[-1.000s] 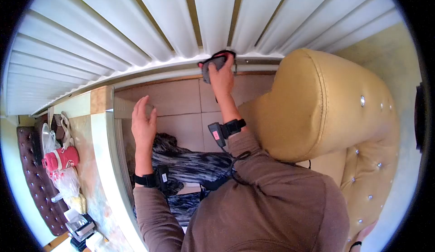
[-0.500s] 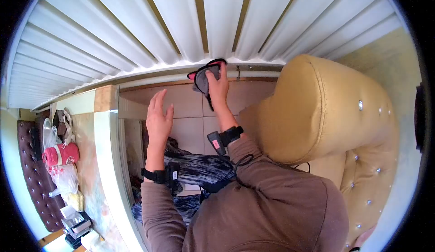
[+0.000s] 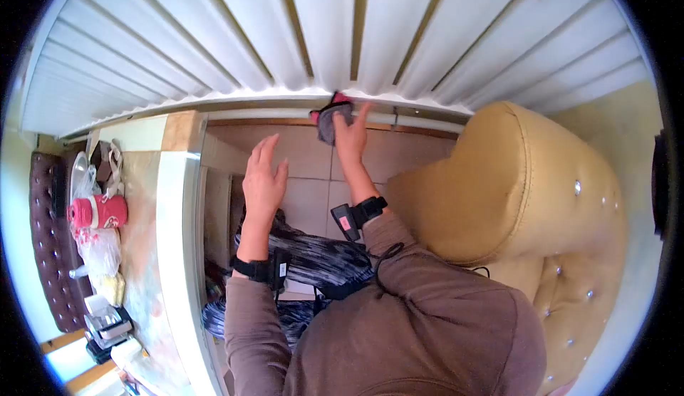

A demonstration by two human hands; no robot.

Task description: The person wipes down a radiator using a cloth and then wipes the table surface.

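My right hand (image 3: pixel 350 143) grips a grey and pink cloth (image 3: pixel 328 124) with black edging, close to the lower edge of a white ribbed panel (image 3: pixel 324 36) that looks like a radiator. Whether the cloth touches the panel I cannot tell. My left hand (image 3: pixel 263 182) hangs in the air to the left of it, fingers stretched out and nothing held. Both wrists carry black straps with small devices. A white pipe (image 3: pixel 420 123) runs below the panel, just right of my right hand.
A gold padded sofa (image 3: pixel 456 182) stands close on my right. To my left is a table (image 3: pixel 178 204) with a pink jug-like container (image 3: pixel 100 211), plastic bags (image 3: pixel 100 250) and other items. A dark tufted seat (image 3: pixel 53 246) is beyond it. Tiled floor (image 3: pixel 306 182) lies below.
The view has shifted slightly. My right hand stays near the panel's lower edge, with the cloth now more bunched up. My left hand stays raised and spread.
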